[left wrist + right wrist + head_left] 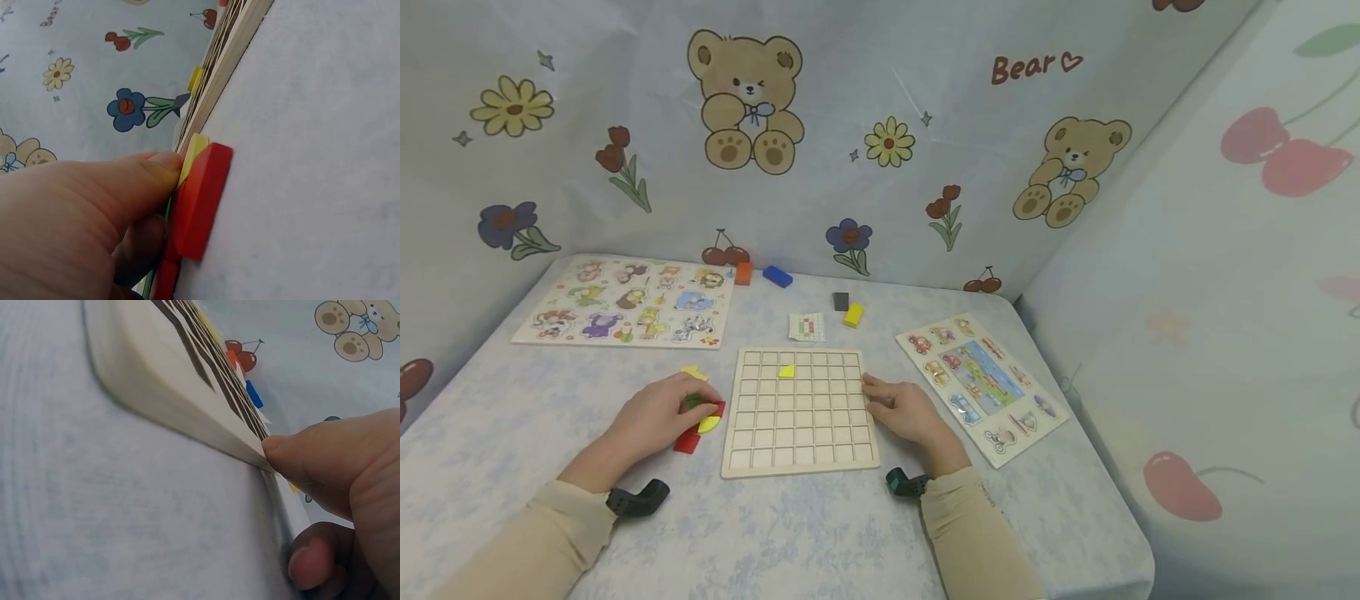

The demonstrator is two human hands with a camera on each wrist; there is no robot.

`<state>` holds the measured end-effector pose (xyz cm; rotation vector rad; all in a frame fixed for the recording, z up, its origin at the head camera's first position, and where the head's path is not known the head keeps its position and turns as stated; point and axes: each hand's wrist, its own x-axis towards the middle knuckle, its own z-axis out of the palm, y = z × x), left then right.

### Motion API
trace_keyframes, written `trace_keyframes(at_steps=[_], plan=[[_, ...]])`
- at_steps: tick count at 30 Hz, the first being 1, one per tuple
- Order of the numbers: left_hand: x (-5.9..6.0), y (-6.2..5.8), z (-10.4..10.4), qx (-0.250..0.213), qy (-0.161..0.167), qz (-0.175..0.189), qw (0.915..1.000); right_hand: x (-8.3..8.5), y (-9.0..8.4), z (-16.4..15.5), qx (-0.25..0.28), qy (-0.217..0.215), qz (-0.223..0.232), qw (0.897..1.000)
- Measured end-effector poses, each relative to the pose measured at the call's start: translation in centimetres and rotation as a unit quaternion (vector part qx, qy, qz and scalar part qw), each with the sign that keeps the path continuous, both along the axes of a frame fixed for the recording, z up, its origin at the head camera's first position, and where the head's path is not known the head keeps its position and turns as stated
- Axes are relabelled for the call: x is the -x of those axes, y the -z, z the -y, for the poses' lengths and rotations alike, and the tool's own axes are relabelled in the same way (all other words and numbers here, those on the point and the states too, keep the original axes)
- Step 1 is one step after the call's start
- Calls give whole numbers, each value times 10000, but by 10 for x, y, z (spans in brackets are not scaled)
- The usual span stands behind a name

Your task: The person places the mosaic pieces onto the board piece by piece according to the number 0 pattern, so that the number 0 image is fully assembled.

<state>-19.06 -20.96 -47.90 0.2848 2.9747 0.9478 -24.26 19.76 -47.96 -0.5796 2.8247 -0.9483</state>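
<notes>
Far left, upper-middle of the head view: animal puzzle point(625, 302) flat on the table point(790, 533), well apart from both hands.

Left hand point(658, 414), left of centre: fingers curled over a small pile of pieces just left of the grid board point(800, 410). Left wrist view shows the thumb point(134, 181) pressed on a yellow piece point(192, 156) that lies against a red piece point(203, 200). Head view agrees: red piece point(688, 439) and yellow piece point(709, 424) stick out from under the fingers, with a bit of green point(692, 401) under them. The pile is near the board's left edge; touching it or not, cannot tell. Another yellow piece point(694, 372) lies just above the hand.

Centre: grid board flat on the table, one yellow triangle point(786, 371) in a cell of the second row from the top, left of middle. Above the board: pattern card point(807, 327), black block point(840, 301), yellow block point(853, 315). Further up, near the backdrop: orange block point(743, 273) and blue block point(777, 276).

Right hand point(904, 410), right of centre: at the board's right edge. Right wrist view shows the thumb point(312, 456) tip on the board's edge point(187, 387) and a curled finger point(309, 565) lower beside it, so the hand pinches the edge with a narrow grip. Board tilt cannot be told from that view.

Right: vehicle puzzle point(981, 383) flat, angled, just beside the right hand, not touched.
</notes>
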Motion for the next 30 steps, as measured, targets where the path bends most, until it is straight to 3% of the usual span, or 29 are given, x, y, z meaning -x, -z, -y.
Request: trace_keyframes(at_steps=[12, 30], plan=[[1, -3, 0, 323, 191, -132, 9992, -3, -2, 3, 163, 130, 95, 9997], [0, -5, 0, -349, -321, -7, 9989, -5, -5, 4, 169, 148, 126, 9997]])
